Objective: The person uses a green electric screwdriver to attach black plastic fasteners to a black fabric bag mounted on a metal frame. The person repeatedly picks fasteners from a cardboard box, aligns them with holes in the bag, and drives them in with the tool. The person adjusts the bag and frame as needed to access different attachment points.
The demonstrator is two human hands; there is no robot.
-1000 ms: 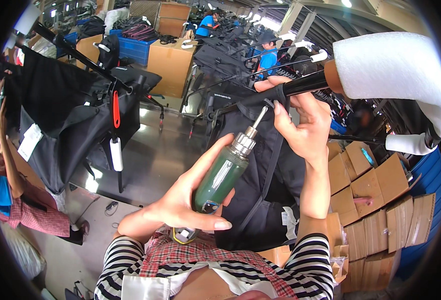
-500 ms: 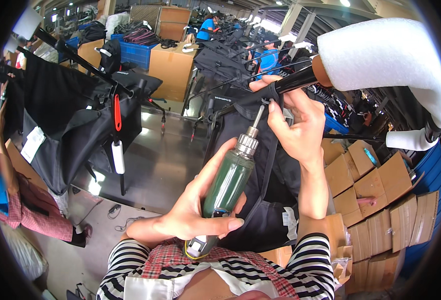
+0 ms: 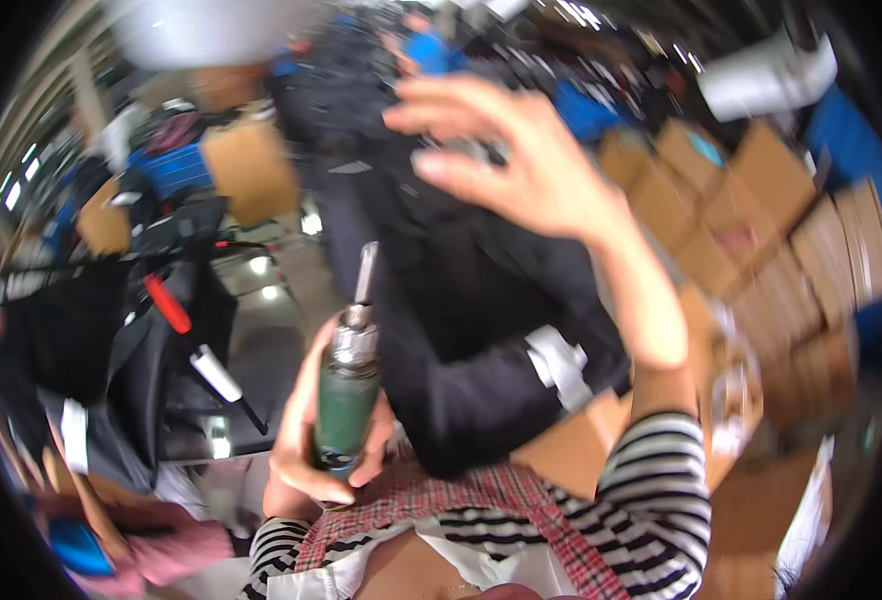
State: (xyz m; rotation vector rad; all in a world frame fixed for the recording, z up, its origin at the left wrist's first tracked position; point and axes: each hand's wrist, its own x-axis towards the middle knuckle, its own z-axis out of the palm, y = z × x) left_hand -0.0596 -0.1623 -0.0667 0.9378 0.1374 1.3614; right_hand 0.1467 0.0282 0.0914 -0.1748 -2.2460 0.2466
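Observation:
My left hand [image 3: 299, 448] is wrapped round a green electric screwdriver [image 3: 343, 400] low in front of my chest. The metal bit points up and away, beside the left edge of a black fabric piece [image 3: 461, 280] and not set on any screw I can see. Over the far part of that fabric is my right hand [image 3: 526, 155], its fingers stretched and apart with nothing visible in them. A white label or plastic piece [image 3: 558, 365] lies at the fabric's near right corner. Motion smears much of the picture.
White foam-wrapped parts cross the top left [image 3: 196, 30] and top right [image 3: 771, 80]. Cardboard boxes [image 3: 741, 200] are stacked at right. Another black fabric frame with a red strip [image 3: 168, 303] stands at left, near a person's pink-clad body [image 3: 176, 535].
The screwdriver has come away from the tube and fabric, down and to the left. My right hand has let go there and opened. The foam-wrapped tube swung leftward; my view has shifted too.

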